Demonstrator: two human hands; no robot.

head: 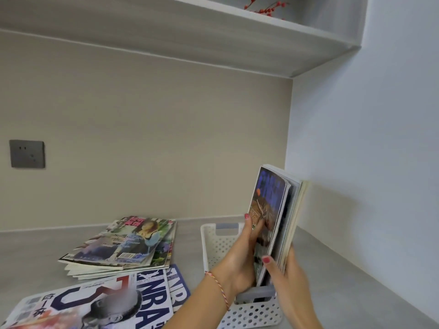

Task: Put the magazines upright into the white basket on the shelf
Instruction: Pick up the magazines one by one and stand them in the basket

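A white perforated basket [215, 245] stands on the grey shelf surface at lower centre-right. Several magazines [276, 210] stand upright in it, the front one with a dark blue cover. My left hand [240, 260] presses flat against that front cover from the left. My right hand [288, 276] grips the bundle's near edge from the right, thumb on the cover. A stack of magazines [126, 248] lies flat to the left of the basket. More magazines with large blue lettering [114, 305] lie flat at the bottom left.
A white wall [368, 150] rises close to the right of the basket. A beige back wall carries a grey socket [26, 153] at left. An upper shelf [213, 36] overhangs, with red berry twigs [266, 8] on it.
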